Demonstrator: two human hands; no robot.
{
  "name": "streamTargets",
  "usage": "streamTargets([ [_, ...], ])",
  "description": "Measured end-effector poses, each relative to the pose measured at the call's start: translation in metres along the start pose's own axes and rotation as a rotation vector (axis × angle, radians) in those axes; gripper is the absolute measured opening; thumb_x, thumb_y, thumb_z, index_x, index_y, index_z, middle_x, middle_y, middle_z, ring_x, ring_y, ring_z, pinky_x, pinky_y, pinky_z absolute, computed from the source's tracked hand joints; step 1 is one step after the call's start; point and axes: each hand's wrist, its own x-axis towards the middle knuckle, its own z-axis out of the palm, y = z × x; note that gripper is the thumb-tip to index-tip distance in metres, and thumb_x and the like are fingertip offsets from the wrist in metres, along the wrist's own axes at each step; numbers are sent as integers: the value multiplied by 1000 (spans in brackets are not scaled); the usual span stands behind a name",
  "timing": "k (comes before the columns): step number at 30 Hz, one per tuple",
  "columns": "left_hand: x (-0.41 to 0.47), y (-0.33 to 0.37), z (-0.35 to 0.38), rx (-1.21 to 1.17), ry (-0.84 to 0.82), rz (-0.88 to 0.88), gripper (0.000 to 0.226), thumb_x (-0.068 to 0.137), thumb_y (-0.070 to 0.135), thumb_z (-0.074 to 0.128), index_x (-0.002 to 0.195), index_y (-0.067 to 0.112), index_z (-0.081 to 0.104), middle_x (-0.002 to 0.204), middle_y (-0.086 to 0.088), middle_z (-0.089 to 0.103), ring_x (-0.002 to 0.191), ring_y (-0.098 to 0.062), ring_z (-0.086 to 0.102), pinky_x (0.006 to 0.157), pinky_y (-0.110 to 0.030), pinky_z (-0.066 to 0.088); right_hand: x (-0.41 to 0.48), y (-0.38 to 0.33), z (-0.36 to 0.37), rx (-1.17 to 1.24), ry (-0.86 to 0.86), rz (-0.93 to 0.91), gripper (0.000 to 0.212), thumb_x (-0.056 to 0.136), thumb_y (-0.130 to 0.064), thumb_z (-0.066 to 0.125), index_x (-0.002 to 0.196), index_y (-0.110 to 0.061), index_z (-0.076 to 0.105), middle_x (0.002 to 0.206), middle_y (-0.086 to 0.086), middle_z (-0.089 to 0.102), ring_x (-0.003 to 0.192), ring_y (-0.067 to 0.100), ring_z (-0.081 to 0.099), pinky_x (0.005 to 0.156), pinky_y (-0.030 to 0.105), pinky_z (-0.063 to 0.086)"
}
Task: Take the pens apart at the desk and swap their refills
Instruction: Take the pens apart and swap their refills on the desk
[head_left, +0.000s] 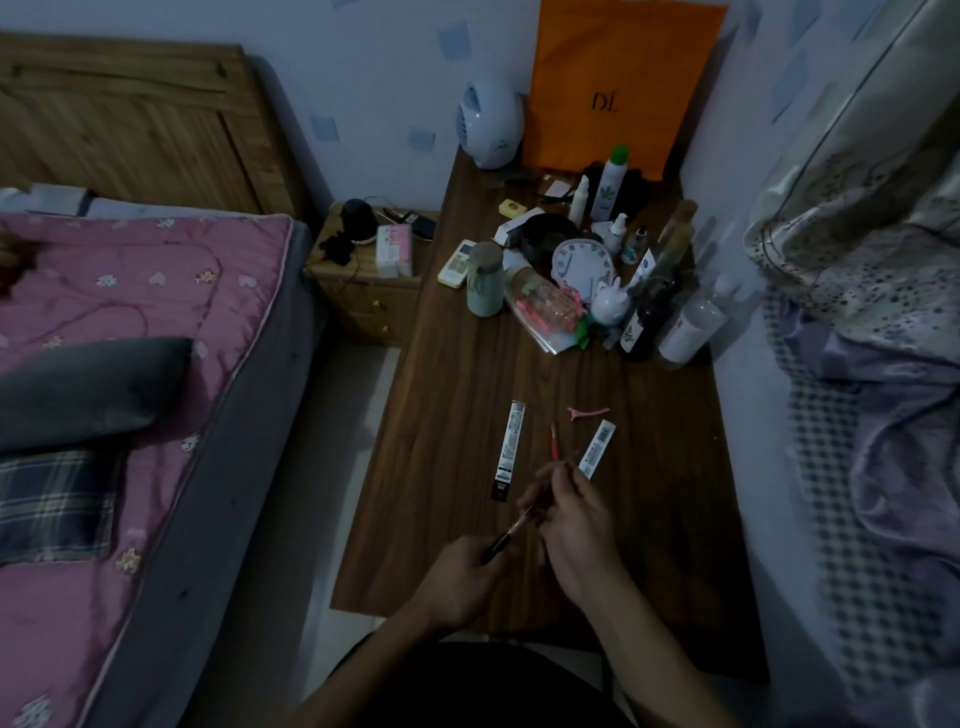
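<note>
Our left grip (460, 582) holds the dark pen (496, 550), our right grip (574, 530) pinches its refill (525, 513), so we should pull straight and slow.

A single view covers the scene: a wide-angle camera worn on the person's head. It faces forward and steeply down, looking along the wooden desk (467, 374) from its near end toward the far wall (374, 78). The left hand (460, 582) and right hand (576, 530), holding a pen (511, 532) between them, lie close to the lens, low and centre in the frame. Both forearms enter from the bottom edge. A bed (130, 291) fills the left side, hanging fabric (857, 234) the right. Straight edges bow outward near the frame borders.
</note>
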Motion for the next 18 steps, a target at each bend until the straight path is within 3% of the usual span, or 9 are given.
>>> streamTargets([
  [4,2,1,7,72,-31,2,44,94,39,53,53,22,48,40,13,44,40,10,37,43,-14,28,1,-12,-8,105,73,-13,34,105,-28,41,85,-18,67,68,2,59,65,17,57,72,35,48],
  [10,6,-7,12,69,-67,-38,48,94,44,52,49,27,45,38,14,45,37,5,38,41,-15,27,10,-27,-32,146,131,9,36,104,-35,44,81,-23,70,61,-3,49,52,9,44,54,25,35],
  [13,10,-12,13,9,-32,-78,46,93,45,52,52,27,47,39,11,44,38,4,37,41,-16,28,17,-16,-46,-151,262,20,31,103,-35,47,88,-19,69,66,-4,56,52,6,50,49,19,39],
  [18,22,-23,15,3,5,-150,49,95,47,49,59,14,51,48,6,52,47,-4,50,50,-26,36,28,17,-72,-600,407,108,23,102,-36,47,87,-31,64,85,2,66,71,14,60,62,29,48],
])
